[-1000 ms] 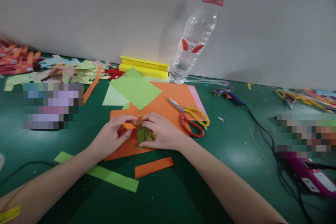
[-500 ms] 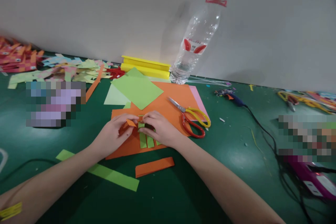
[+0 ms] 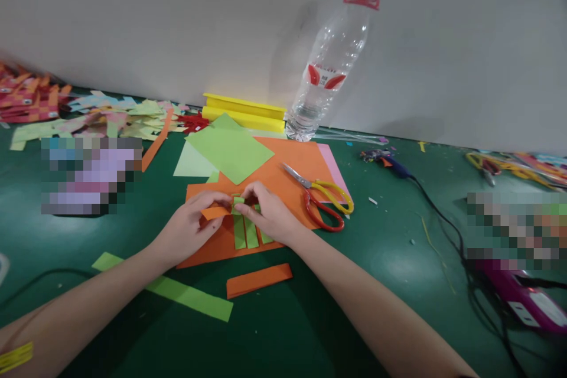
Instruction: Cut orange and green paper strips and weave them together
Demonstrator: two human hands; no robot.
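Note:
My left hand (image 3: pixel 183 231) is closed, its thumb and fingers pinching a narrow orange paper strip (image 3: pixel 214 212) that sticks out to the left. Close beside it, my right hand (image 3: pixel 275 217) has its thumb and fingers on the top ends of green paper strips (image 3: pixel 251 235). Several of these strips lie side by side, pointing toward me, over an orange paper sheet (image 3: pixel 199 255). Between the fingertips the green and orange pieces overlap; exactly how they cross is partly hidden. Scissors with red and yellow handles (image 3: pixel 339 196) rest right of my right hand.
Nearer me lie a folded orange strip (image 3: pixel 259 281) and a long green strip (image 3: pixel 190 296) under my left forearm. Behind are a green square (image 3: pixel 231 150), yellow folded paper (image 3: pixel 243 120) and a plastic bottle (image 3: pixel 330 62). A corded glue gun (image 3: pixel 392 162) is at right.
The orange strip now extends farther left from my left fingers. My right thumb has shifted up and more of the green strips shows. The view has moved slightly.

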